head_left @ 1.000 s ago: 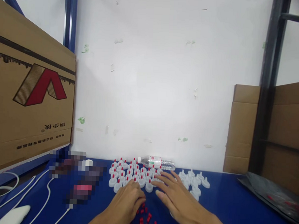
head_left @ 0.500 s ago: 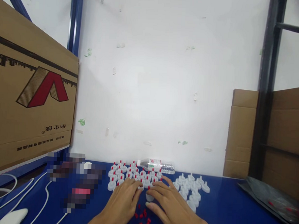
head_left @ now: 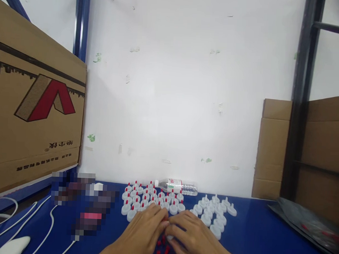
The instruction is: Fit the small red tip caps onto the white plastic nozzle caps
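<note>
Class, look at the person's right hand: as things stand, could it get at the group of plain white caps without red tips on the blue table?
Probably yes. The right hand lies next to the plain white caps, with only bare blue table between. It is pressed against the left hand, though, seemingly busy.

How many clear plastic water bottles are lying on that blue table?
1. The clear plastic water bottle lies on its side at the back of the blue table, against the white wall, behind the red-tipped white caps. None looks hidden.

Your blue table (head_left: 260, 232) carries white caps (head_left: 213, 213), red-tipped caps (head_left: 152, 196), loose red tips (head_left: 164, 250), a lying water bottle (head_left: 178, 186) and white cables (head_left: 44, 226).
</note>
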A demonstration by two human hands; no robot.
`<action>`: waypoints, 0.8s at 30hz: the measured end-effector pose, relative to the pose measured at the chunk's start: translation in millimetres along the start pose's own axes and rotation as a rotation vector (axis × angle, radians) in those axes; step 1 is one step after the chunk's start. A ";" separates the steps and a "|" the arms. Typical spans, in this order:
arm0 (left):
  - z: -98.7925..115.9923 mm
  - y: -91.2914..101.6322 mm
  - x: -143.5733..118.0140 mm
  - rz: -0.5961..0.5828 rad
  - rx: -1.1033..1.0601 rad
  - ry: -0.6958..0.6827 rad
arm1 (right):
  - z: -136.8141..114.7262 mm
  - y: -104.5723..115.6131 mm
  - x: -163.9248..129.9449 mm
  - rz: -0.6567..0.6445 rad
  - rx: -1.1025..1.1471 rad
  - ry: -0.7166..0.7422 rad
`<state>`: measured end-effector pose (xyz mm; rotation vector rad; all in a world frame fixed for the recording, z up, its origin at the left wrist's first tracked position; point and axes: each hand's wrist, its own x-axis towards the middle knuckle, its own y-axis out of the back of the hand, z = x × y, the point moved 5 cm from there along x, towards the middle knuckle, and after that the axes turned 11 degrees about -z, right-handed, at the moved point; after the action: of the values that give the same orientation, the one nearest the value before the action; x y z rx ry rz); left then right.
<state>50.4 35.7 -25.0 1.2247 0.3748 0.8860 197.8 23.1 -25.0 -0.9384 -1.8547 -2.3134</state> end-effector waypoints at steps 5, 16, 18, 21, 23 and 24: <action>-4.0 -6.1 4.9 0.107 -0.088 0.027 | -1.3 13.0 2.3 0.052 0.039 0.048; -2.3 -12.4 20.8 0.114 -0.579 0.127 | 2.9 33.9 2.7 0.038 -0.291 0.160; -4.8 -21.4 26.0 0.092 -0.756 0.127 | 0.6 36.7 3.6 0.045 -0.290 0.186; -8.7 -35.4 31.5 0.059 -1.007 0.128 | -4.0 37.0 5.2 0.053 -0.295 0.221; -11.8 -41.0 32.5 0.007 -1.144 0.137 | 0.4 33.3 2.0 0.024 -0.292 0.232; -14.4 -40.8 31.8 -0.015 -1.187 0.149 | 8.1 31.6 -2.4 0.006 -0.276 0.221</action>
<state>76.0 66.2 -61.0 0.0614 -0.0617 0.9522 215.4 20.5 2.5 -0.6717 -1.4754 -2.5929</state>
